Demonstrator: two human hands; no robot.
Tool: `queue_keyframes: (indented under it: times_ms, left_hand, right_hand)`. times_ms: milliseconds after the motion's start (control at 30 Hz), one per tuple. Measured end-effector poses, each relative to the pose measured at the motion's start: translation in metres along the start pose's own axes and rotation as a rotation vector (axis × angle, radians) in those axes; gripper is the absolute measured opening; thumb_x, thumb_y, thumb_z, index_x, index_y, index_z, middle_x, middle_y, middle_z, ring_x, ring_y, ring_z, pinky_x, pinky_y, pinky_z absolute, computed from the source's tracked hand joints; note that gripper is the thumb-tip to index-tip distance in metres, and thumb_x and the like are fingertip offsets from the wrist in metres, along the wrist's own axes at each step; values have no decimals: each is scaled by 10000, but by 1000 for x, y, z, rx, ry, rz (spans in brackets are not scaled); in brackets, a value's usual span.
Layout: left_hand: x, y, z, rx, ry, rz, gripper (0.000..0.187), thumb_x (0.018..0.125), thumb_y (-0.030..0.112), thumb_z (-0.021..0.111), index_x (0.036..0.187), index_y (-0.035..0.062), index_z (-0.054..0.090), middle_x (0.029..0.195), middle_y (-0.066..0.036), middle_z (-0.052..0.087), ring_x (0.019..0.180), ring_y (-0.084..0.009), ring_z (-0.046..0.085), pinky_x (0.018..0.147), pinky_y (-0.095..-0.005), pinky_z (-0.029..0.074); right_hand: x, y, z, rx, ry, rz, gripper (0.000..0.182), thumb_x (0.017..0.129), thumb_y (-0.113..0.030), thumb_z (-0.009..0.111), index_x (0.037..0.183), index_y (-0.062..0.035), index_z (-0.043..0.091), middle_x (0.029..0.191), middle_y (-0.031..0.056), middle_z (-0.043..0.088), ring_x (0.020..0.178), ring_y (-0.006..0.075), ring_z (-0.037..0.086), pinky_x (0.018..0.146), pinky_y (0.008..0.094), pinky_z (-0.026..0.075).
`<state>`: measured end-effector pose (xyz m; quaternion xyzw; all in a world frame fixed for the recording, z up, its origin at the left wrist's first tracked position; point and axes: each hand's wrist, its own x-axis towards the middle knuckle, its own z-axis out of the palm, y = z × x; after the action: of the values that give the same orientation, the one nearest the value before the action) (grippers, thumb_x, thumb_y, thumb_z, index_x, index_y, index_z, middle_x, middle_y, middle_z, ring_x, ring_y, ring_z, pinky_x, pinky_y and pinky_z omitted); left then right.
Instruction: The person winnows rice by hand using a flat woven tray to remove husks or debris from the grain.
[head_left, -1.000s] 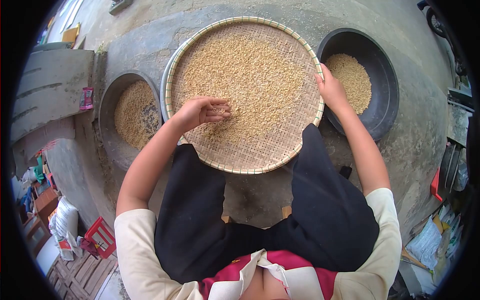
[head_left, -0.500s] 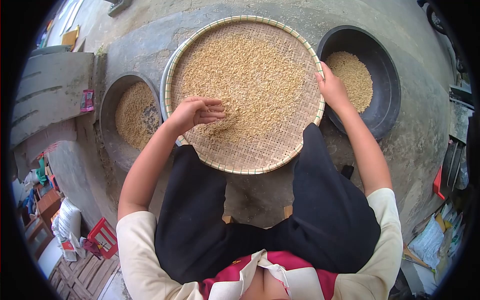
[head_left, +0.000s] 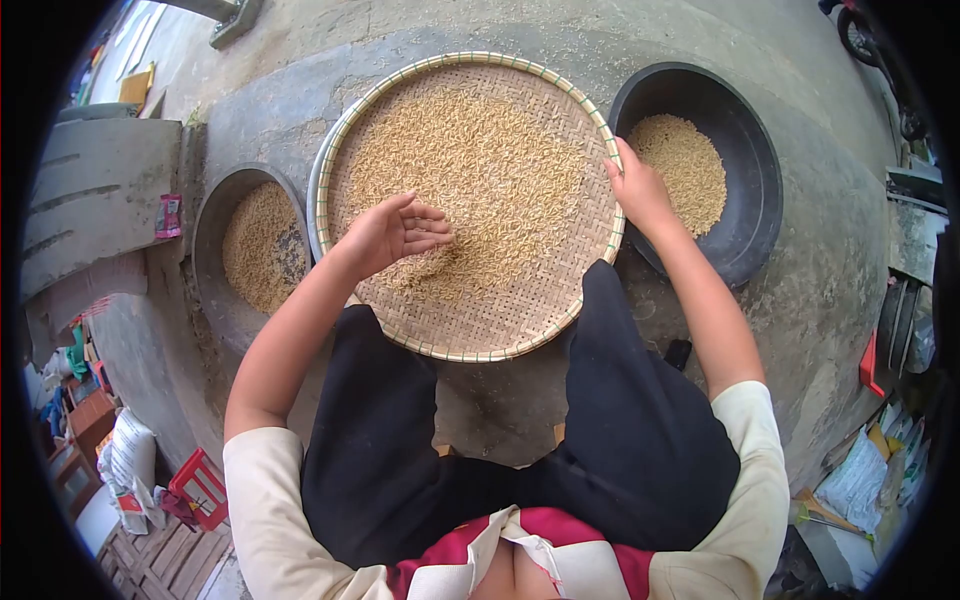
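"Well, where's our tray (head_left: 500, 318)?"
"At our knees (head_left: 603, 292), bearing grain (head_left: 480, 170); tub (head_left: 752, 200) beside its right edge. Right hand (head_left: 643, 193) grips that edge; left hand (head_left: 392, 236), fingers loosely spread, by its near-left grain, contact unclear."
"Handling?"
"Probably light, springy weave; grain slides. We'd hold its stiffer edge, both sides."

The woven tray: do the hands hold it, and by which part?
The right hand holds the woven tray by its rim, at the tray's right side. The left hand is open at the grain, not gripping the tray.
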<state>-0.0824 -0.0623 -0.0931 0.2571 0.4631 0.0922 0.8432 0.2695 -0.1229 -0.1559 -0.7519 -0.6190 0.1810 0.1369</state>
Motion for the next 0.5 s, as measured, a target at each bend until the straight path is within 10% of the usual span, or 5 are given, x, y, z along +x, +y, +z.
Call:
queue_keyframes:
  times_ms: [167,333,500]
  left_hand:
    - [44,47,129,136,-473,68,675,885,532,275,1256,-24,375,1258,-215,416,1168,-326,423,993,-404,322]
    - [36,89,184,661,-402,206,713,832,617,325,1366,150,258,1433,-160,101,1296,-377,163,996,-537,249]
    - [31,64,65,906,83,186,491,899,406,402,1234,49,444,1138,-137,536,1038,-217,525,854,-348,429]
  right_hand:
    - [-1,-10,-8,31,-39,47,436,862,-323,443,1221,-77,406,790,230,604,732,398,583,645,485,451]
    - [0,-1,-3,32,-56,-4,428,861,-317,447,1217,-82,407,778,235,601,720,407,581,630,495,446]
    - [-1,-2,-2,57,-6,0,436,865,-336,447,1226,-96,404,753,230,599,694,404,583,611,484,453]
